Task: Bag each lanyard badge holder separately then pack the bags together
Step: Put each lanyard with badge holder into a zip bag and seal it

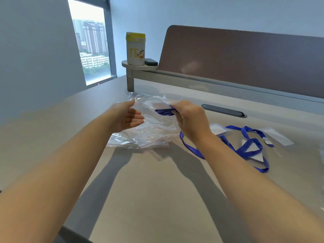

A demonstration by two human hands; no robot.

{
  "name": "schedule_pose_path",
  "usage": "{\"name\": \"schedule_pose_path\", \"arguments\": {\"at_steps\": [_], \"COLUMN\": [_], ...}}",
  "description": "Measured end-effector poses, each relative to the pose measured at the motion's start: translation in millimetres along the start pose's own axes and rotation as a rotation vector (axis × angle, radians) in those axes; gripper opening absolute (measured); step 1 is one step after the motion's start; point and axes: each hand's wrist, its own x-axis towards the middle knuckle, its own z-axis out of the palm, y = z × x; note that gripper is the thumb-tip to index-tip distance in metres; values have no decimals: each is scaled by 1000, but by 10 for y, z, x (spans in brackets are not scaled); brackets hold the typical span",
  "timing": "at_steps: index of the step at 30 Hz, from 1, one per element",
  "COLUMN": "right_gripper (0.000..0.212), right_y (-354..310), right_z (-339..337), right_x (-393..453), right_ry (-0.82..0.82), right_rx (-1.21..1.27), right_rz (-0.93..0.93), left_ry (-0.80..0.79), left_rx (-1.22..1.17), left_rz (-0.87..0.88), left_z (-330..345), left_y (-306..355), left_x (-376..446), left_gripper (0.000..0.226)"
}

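Pushing a blue strap (164,111) into a clear bag (154,120), the right hand (189,120) has its fingers pinched on the strap, and the left hand (127,116), fingers apart, holds the bag mouth. Both look soft, light and floppy, so grip the bunched strap. More straps (249,144) lie on the bench (157,190), right of the bag.

left hand (128,117) spread, right hand (190,121) pinching

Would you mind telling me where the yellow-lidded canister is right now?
The yellow-lidded canister stands in the head view's upper middle, on a small raised shelf at the partition's left end, with a dark flat object beside it on its right.
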Motion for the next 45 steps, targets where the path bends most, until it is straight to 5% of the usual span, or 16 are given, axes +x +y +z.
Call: {"name": "schedule_pose_path", "arguments": {"at_steps": [4,8,16,23,31,39,43,45], "right_gripper": [24,25,21,19,24,36,35,31], "right_y": [209,304,233,68,12,-67,-76,-80], "right_z": [145,320,495,418,189,-159,-281,-318], "right_x": [34,36,44,132,158,316,366,393], "right_ry": [-11,15,105,132,-37,-210,-131,-88], "right_rx": [96,172,447,676,343,157,291,350], "right_rz": [300,383,514,563,318,245,384,447], "left_ry": [254,184,309,333,214,-208,-464,-447], "left_rx": [750,1342,1623,1357,1011,428,335,368], "left_rz": [329,391,473,599,535,229,165,210], "left_z": [-58,-126,-212,-171,-158,-161,-252,-211], "left_y": [-210,-368,-472,-322,104,489,590,596], "left_x": [335,603,765,700,403,-13,-152,-180], "left_gripper": [29,52,24,27,19,24,66,44]}}
